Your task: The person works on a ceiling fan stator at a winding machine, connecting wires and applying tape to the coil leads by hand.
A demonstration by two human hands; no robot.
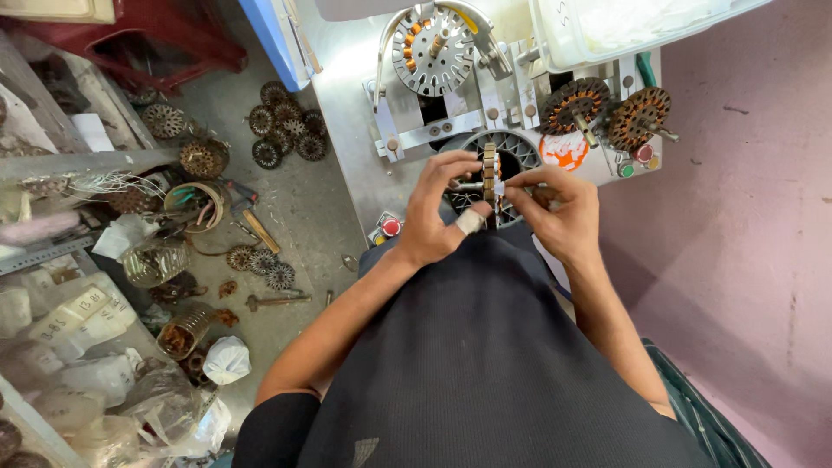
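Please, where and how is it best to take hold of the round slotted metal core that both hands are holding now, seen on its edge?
Probably by its two flat faces, one from each side. The core stands on edge with a thin shaft sticking out to the left. The left hand pinches around that shaft, and the right hand presses the opposite face. The toothed rim offers a poorer hold.

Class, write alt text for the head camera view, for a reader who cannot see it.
Seen from above, a person's left hand and right hand hold a round toothed metal disc on edge over a steel machine. More copper-wound discs and scrap lie on the floor to the left.
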